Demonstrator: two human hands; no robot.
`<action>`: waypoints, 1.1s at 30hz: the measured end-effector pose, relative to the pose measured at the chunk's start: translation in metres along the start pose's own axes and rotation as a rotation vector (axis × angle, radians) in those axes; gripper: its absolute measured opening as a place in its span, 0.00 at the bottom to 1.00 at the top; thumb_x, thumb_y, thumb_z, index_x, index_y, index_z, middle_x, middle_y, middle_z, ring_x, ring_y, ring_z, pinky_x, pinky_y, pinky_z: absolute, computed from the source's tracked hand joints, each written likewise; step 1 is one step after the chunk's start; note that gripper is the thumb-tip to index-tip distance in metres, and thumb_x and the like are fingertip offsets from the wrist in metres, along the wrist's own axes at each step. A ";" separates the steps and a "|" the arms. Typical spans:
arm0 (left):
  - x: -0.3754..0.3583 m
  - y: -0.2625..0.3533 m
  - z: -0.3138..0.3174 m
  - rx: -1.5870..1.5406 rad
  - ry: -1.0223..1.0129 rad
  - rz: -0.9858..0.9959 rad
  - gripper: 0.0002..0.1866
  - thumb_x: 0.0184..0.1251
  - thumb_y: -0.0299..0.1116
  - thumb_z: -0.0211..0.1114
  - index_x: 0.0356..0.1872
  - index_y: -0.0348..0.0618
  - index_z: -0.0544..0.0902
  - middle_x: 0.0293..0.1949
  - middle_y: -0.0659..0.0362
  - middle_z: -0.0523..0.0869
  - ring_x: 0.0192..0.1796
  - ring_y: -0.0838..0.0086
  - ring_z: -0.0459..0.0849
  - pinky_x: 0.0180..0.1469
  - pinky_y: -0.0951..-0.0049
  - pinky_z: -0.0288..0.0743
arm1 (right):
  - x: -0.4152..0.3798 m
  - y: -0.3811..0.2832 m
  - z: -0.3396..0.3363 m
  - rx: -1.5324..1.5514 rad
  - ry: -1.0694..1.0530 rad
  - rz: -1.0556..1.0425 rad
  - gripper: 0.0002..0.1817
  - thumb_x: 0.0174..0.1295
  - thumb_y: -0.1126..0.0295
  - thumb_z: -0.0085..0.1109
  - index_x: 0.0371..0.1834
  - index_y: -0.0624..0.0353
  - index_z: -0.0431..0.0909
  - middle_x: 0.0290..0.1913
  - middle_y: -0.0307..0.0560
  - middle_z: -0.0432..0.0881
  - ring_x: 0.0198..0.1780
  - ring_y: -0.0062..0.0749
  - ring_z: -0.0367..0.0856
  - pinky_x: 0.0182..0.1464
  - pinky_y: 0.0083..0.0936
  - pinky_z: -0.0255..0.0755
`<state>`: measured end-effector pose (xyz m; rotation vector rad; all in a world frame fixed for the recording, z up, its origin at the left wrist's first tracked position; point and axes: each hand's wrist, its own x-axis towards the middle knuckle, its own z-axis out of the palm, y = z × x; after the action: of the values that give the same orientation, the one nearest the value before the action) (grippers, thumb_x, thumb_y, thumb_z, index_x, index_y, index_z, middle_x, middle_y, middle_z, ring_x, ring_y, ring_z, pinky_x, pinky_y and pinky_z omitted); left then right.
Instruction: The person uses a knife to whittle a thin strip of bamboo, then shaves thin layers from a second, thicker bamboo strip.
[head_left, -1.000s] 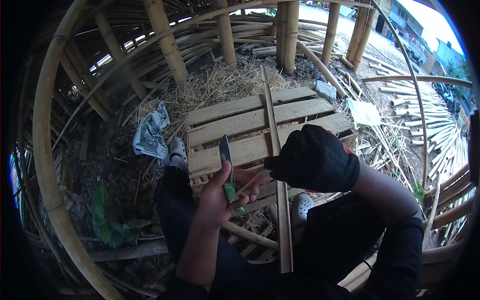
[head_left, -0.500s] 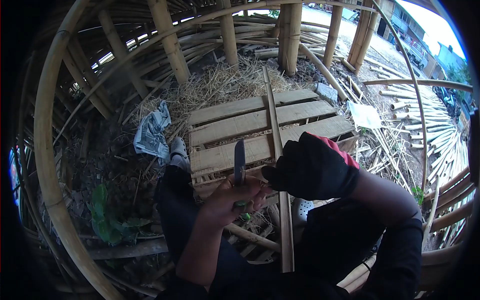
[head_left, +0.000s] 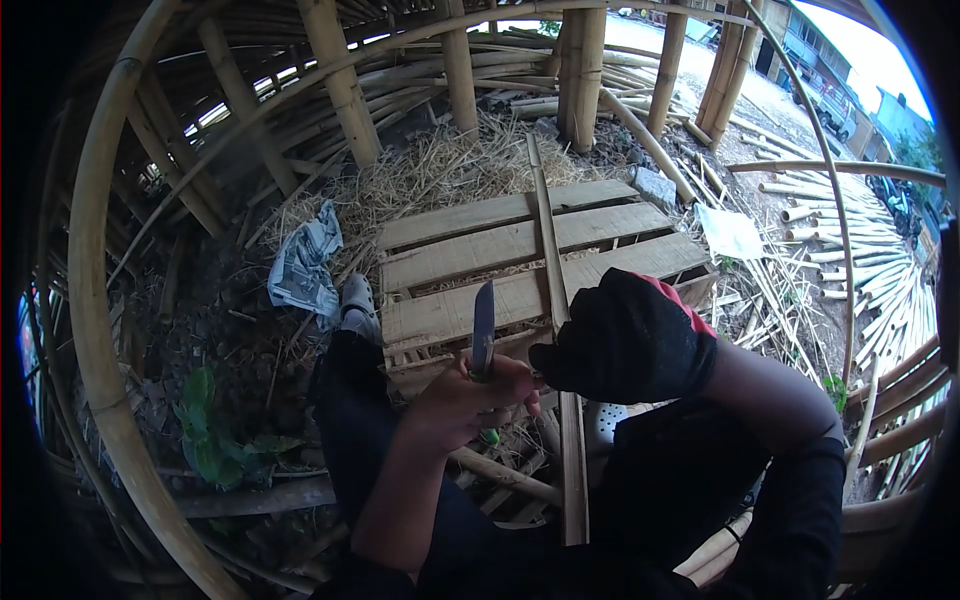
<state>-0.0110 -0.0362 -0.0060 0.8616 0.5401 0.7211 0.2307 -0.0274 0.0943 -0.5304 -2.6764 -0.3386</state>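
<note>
My bare left hand (head_left: 465,395) is closed round a knife (head_left: 484,325), its blade pointing up and away from me. Close against its fingertips, on the right, is my right hand (head_left: 628,340) in a black and red glove. The gloved fingers are curled closed; what they hold is hidden. A long split bamboo strip (head_left: 549,240) runs from beyond the slatted wooden crate (head_left: 460,305), across its top and past my hands, down between my legs. Whether the glove touches the strip cannot be told.
Crumpled newspaper (head_left: 305,265) lies left of the crate. Dry shavings (head_left: 430,175) are heaped behind it, near upright bamboo posts (head_left: 580,80). A grey block (head_left: 655,187) and a white sheet (head_left: 729,232) are at the right. A curved bamboo pole (head_left: 90,300) rises at far left.
My left hand has turned slightly, so its fingers show less and more of the back shows. The knife has shifted a little to the right with it. My right hand has barely moved.
</note>
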 end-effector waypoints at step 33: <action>0.000 0.008 0.009 0.776 0.244 0.637 0.07 0.62 0.29 0.71 0.29 0.37 0.84 0.31 0.56 0.85 0.30 0.75 0.84 0.28 0.77 0.73 | -0.005 0.000 0.028 0.281 0.098 0.183 0.08 0.55 0.69 0.64 0.38 0.53 0.85 0.36 0.44 0.83 0.38 0.43 0.81 0.36 0.34 0.73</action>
<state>-0.0075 -0.0371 0.0060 1.7256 0.7931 1.2358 0.2255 -0.0202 0.0671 -0.6451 -2.5000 0.0620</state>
